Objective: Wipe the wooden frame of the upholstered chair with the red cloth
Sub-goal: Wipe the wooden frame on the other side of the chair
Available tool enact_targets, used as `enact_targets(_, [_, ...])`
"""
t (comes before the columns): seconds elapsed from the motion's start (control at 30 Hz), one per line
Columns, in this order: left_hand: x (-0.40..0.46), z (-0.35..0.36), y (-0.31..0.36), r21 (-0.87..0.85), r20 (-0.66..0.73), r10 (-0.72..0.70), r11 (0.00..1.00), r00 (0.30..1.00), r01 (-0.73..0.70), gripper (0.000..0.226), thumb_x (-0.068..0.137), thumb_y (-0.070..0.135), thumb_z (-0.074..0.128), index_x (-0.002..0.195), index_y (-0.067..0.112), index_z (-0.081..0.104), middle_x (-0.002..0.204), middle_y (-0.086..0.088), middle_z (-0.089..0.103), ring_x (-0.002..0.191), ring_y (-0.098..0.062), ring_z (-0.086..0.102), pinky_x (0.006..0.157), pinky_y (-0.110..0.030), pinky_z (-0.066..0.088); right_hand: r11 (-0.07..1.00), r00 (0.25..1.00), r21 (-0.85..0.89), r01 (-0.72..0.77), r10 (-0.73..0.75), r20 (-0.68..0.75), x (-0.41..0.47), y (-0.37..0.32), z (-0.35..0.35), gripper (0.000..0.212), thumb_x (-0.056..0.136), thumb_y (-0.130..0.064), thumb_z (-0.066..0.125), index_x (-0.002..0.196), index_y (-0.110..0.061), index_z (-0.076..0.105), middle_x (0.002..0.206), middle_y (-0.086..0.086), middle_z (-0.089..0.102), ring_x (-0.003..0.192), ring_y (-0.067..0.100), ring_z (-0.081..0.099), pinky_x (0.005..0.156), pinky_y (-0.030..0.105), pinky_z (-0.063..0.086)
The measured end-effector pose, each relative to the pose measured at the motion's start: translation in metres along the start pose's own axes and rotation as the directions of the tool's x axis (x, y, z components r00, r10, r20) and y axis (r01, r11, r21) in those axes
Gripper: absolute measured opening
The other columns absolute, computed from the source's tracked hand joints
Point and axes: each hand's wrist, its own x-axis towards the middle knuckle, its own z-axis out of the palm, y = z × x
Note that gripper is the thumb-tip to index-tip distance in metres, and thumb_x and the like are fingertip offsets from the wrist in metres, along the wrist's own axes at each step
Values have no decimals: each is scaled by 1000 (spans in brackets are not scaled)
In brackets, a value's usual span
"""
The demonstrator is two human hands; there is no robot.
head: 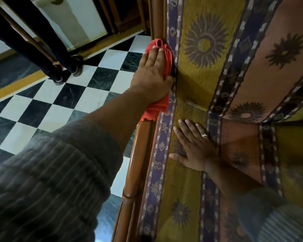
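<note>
The upholstered chair (pixel 208 75) fills the right half of the view, its cushions patterned in yellow, purple and salmon with sunbursts. Its rounded brown wooden frame (pixel 140 154) runs along the cushion's left side from bottom to top. My left hand (pixel 152 74) presses the red cloth (pixel 163 49) onto that rail, fingers pointing up along it; cloth ends stick out above the fingertips and below the wrist. My right hand (pixel 194 145) lies flat and spread on the yellow cushion, a ring on one finger, holding nothing.
A black-and-white checkered floor (pixel 68 102) lies left of the chair. Another person's dark-trousered legs and shoes (pixel 65 70) stand at the upper left, beside wooden furniture legs. A white panel (pixel 80 20) sits behind them.
</note>
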Motion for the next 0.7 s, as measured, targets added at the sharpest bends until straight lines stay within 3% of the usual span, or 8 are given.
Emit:
enact_targets(0.2, [-33,9,-3,56,-41,73,996,996,-71,75,97,39,38,157,12,2,166,-9,-5,152,-32,-12,125,-45,1,1000,1000,8,5,-5,11,0,1,2,101,83,-87,15,158,-19,5,168,7,-2,154,25,-6,123,50,5])
enact_targets(0.3, [-60,12,-4,55,-14,88,995,996,-88,76,101,45,37,156,11,-2,166,-10,-8,151,-32,-16,122,-42,-3,1000,1000,10,0,-1,9,1,3,3,101,84,-87,17,158,-18,9,168,8,2,155,27,1,122,51,8])
enact_targets(0.43, [-109,19,0,125,76,97,986,992,-106,76,99,51,27,156,13,-6,165,-9,-12,150,-31,-20,124,-50,-1,999,999,33,-17,16,42,2,-1,-1,102,82,-87,15,158,-19,13,168,5,2,155,27,2,122,51,9])
enact_targets(0.6, [-169,21,3,139,118,109,982,987,-126,73,98,52,23,155,14,-3,164,-7,-13,150,-28,-20,122,-45,-3,993,971,97,-61,36,238,-2,-4,-15,107,75,-91,14,155,-26,-14,158,-2,-35,147,21,-29,119,47,-15])
enact_targets(0.7, [-221,24,4,146,163,76,984,984,-100,72,98,56,19,154,21,-11,162,-3,-21,149,-25,-25,121,-46,-6,998,932,30,-50,36,361,-21,-9,-24,107,80,-86,25,154,-23,-19,160,2,-35,148,24,-29,119,48,-14])
